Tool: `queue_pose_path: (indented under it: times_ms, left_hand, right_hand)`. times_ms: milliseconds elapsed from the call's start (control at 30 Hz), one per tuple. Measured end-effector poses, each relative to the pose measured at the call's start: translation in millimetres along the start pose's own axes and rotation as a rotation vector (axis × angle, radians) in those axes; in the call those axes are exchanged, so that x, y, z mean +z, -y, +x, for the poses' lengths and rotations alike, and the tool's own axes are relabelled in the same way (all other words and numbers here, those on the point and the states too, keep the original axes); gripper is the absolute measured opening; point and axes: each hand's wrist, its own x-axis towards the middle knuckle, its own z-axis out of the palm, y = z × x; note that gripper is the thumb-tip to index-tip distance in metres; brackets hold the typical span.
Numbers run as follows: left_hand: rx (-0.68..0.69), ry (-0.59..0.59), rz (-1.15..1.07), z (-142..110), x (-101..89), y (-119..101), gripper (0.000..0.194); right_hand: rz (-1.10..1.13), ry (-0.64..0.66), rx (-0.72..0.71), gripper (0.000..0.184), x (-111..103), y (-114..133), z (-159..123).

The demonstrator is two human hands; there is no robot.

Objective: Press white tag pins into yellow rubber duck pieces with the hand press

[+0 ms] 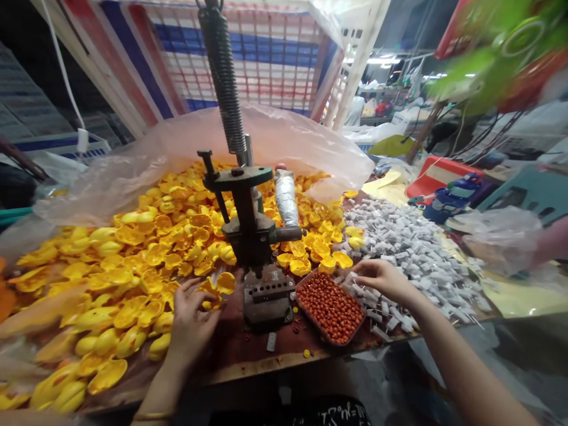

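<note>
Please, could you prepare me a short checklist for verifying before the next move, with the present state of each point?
1. Left hand has a grip on at least one yellow shell: ok.
2. Right hand has a firm grip on a whitish piece: cannot tell; the fingertips are too small and unclear.
3. Both hands apart from the metal press: ok, one on each side.
4. Tray of reddish-brown beads upright: ok.
5. No loose bits before the press: not ok; a small pale piece lies there.
</note>
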Motion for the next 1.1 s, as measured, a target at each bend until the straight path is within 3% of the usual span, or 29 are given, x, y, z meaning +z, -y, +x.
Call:
queue_pose_path:
  times_ms: [67,167,267,367,433,533,700,967,1100]
  left_hand:
    - [0.017,0.084,-0.074,-7,2.8,-17,0.012]
    - [-0.009,0.186,-0.191,-17,11.9,-43,0.016]
    - [-0.041,0.127,-0.302,-28,23.9,-59,0.021]
    - [-0.051,0.063,-0.360,-37,32.2,-64,0.026]
    - [-0.033,0.036,-0.376,-42,33.6,-65,0.032]
    - [0.030,0.022,-0.390,-45,30.8,-67,0.053]
    - [0.087,0.083,-0.354,-46,25.1,-71,0.065]
    - [0.213,-0.036,-0.234,-46,23.5,-68,0.061]
    - [0.263,-0.050,-0.162,-46,22.4,-62,0.058]
  right_hand:
    - [0.277,0.101,-0.017,0.026,13,18,-4]
    - [0.697,0.265,-0.021,0.031,50,46,-10]
    - [1.029,0.406,0.049,0.041,94,69,-14]
    - [1.155,0.442,0.087,0.043,129,90,-19]
    - [1.043,0.389,0.015,0.036,144,103,-24]
    - [0.671,0.199,-0.206,0.021,159,118,-34]
    - [0.183,-0.037,-0.518,0.018,179,117,-44]
    - [-0.017,-0.234,-0.825,0.020,190,116,-49]
    - [-0.168,-0.297,-0.774,0.024,192,127,-57]
